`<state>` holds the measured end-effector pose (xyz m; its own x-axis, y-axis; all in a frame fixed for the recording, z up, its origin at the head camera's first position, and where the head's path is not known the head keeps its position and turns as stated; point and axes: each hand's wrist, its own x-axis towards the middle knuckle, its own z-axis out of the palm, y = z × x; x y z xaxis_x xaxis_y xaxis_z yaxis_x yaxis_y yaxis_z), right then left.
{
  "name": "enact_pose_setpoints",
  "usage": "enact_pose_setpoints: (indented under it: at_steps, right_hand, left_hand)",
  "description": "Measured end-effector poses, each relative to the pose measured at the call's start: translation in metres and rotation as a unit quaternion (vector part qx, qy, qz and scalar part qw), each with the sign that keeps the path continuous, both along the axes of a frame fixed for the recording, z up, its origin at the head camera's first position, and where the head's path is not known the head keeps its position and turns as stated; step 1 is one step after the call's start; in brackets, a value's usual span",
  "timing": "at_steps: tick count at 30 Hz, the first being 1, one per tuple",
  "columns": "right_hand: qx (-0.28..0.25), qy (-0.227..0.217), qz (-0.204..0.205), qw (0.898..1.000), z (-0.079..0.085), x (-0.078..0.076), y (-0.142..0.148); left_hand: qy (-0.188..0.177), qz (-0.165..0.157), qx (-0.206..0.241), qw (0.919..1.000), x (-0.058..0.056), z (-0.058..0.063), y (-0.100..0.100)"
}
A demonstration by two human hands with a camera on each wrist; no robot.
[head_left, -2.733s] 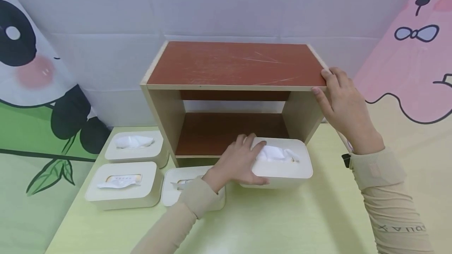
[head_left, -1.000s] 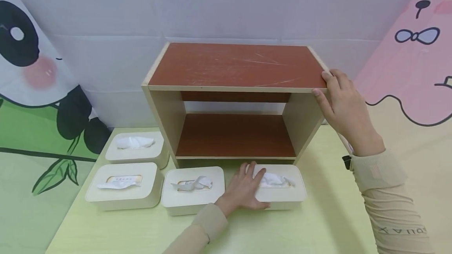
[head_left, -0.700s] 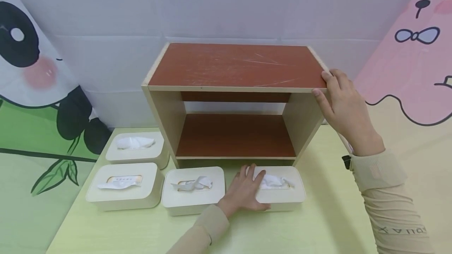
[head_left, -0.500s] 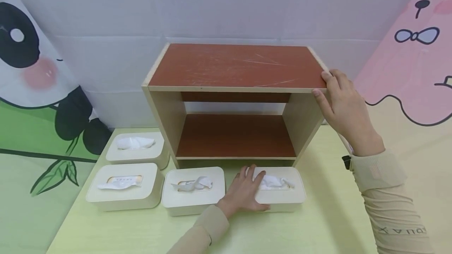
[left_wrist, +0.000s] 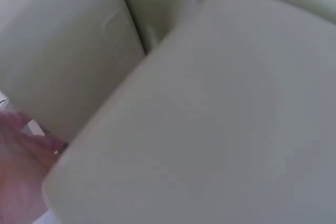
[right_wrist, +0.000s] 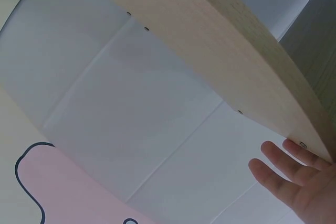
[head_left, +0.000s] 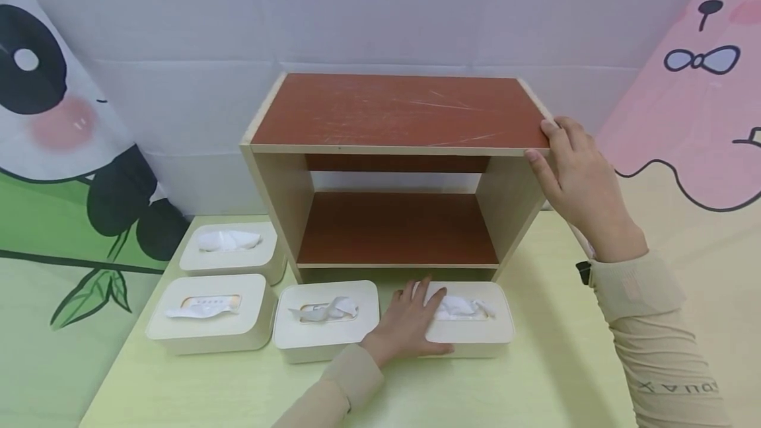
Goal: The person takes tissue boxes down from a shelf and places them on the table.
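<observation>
Five-sided span of my left hand [head_left: 407, 323] holds the left end of a white lidded tissue box [head_left: 472, 330], with the thumb at its front side and the fingers over the top toward the back. A white tissue pokes from the slot. This box sits on the table before a small wooden shelf [head_left: 392, 111] with a brown top. My right hand [head_left: 579, 190] grips the shelf's upper right front corner, thumb at the front edge. In the right wrist view, several fingers [right_wrist: 278, 177] reach along the outer side panel. The left wrist view is mostly filled by pale box surfaces.
Another tissue box [head_left: 326, 322] stands left of my left hand. Two more, a front one [head_left: 208, 316] and a back one [head_left: 228, 248], sit at the table's left side. The shelf's brown inner board [head_left: 398, 226] lies behind the front boxes. A pale cloth hangs behind.
The left hand has brought the right tissue box down and toward me from in front of the shelf onto the table. Over the last half second it barely moves. The right hand stays put.
</observation>
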<state>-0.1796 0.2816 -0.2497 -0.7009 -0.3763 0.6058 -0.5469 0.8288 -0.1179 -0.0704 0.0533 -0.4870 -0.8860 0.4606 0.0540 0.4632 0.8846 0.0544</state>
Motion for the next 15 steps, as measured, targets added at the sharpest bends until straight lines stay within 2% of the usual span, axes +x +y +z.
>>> enact_pose_setpoints:
  at_steps: [4,7,12,15]
  right_hand:
    - [0.000,0.003,-0.001,1.000,0.000,0.000,0.000]
    - [0.001,0.002,-0.002,1.000,0.000,0.000,0.001]
    - [0.001,-0.001,-0.002,1.000,0.001,-0.001,0.000]
    - [0.003,-0.006,-0.004,1.000,0.002,0.000,0.000]
  left_hand:
    - [-0.021,-0.001,0.003,0.9998,0.001,0.010,-0.005]
    - [-0.022,-0.002,0.004,0.9997,0.000,0.015,-0.007]
    - [-0.009,0.001,-0.002,1.0000,-0.001,0.023,-0.012]
    - [0.007,0.006,-0.007,0.9999,-0.001,0.034,-0.019]
